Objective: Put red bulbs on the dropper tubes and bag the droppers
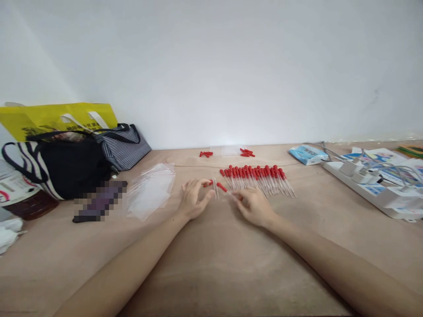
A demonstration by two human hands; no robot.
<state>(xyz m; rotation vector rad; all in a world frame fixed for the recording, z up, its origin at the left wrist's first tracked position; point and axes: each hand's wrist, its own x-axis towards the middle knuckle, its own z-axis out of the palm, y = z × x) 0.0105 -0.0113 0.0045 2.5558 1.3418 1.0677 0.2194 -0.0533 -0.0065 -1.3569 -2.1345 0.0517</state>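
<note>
My right hand (pixel 253 206) pinches a glass dropper (pixel 222 187) by its clear tube, with the red rubber bulb pointing up and to the left. Opposite it, my left hand (pixel 194 198) rests low over the table, thumb and fingers apart. Just at its fingertips is a red rubber bulb (pixel 209 182), partly hidden by the fingers. A few bare glass tubes (pixel 215 188) lie between the two hands. Beyond my right hand, a row of many red-bulbed droppers (pixel 254 176) lies side by side, bulbs away from me.
Two small piles of loose red bulbs (pixel 206 154) lie near the wall, a clear bag between them. Clear plastic bags (pixel 152 191), a blurred-out dark object (pixel 101 202) and bags (pixel 71 167) stand left. To the right are a blue packet (pixel 308 154) and a power strip (pixel 357 187) with cables.
</note>
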